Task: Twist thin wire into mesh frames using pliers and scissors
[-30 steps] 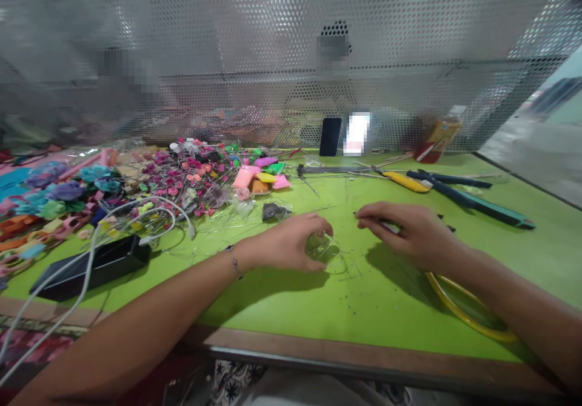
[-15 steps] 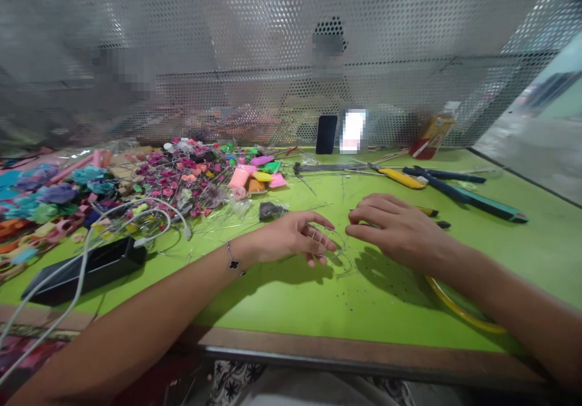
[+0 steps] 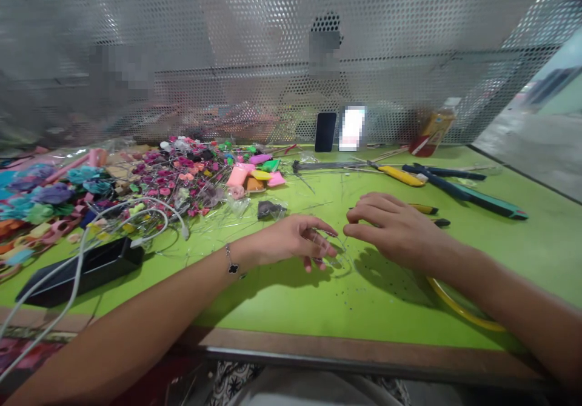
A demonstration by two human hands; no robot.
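In the head view, a bottle is standing at the far right, its label too small to read. A clear wire loop is lying upright-tilted at the left hand, curving away to the right. That half-open hand is curling its fingers through the loop, and whether it is gripping I cannot tell. The right hand is hovering just beside it, loosely curled. Both are working above a green surface, with pliers lying far right, a heap of craft flowers lying left, and a perforated metal screen rising beyond.
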